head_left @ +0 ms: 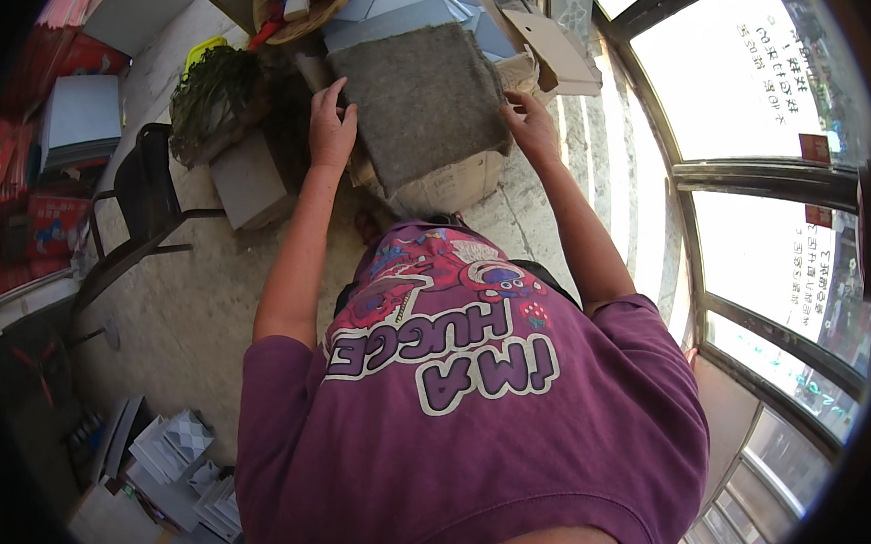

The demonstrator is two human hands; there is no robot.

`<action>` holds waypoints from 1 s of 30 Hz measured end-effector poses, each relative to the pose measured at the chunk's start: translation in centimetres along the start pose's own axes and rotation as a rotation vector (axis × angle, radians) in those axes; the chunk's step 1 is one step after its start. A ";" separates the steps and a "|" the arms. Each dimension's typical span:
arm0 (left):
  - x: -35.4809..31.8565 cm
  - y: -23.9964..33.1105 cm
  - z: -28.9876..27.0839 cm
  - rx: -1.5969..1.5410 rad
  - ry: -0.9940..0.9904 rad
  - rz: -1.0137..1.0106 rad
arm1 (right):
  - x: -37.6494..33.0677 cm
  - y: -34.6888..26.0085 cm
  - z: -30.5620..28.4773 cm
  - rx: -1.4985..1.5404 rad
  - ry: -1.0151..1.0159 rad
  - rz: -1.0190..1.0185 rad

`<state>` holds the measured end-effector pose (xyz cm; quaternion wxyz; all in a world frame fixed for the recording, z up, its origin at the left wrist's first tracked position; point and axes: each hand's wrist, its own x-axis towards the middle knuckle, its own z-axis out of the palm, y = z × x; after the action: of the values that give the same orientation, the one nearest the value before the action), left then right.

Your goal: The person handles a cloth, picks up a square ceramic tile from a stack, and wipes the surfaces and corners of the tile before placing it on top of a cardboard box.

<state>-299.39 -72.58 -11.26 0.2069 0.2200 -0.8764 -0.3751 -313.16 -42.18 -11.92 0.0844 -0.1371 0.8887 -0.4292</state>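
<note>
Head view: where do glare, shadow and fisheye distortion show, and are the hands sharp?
All in the head view: the windows at right are blown out nearly white; their frame bows toward the rim; the lower-left edge sinks into darkness; the left hand and right hand look fairly sharp.

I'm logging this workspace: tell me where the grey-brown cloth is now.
The grey-brown cloth lies at upper centre in the head view, atop the cardboard box, between the left hand and the right hand.
</note>
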 end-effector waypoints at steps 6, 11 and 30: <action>0.9 2.0 1.1 0.637 -0.081 0.209 | 0.6 -1.8 0.9 -0.272 0.040 -0.130; 1.2 2.1 1.3 0.779 -0.201 0.246 | 0.4 -2.6 2.5 -0.469 0.109 -0.372; 3.4 1.5 2.8 0.702 -0.129 0.137 | 8.3 -3.8 2.7 -0.346 0.081 -0.213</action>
<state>-303.95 -71.89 -11.22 0.0875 0.1941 -0.9758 -0.0495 -319.63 -49.04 -10.81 -0.0219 -0.2251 0.9324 -0.2820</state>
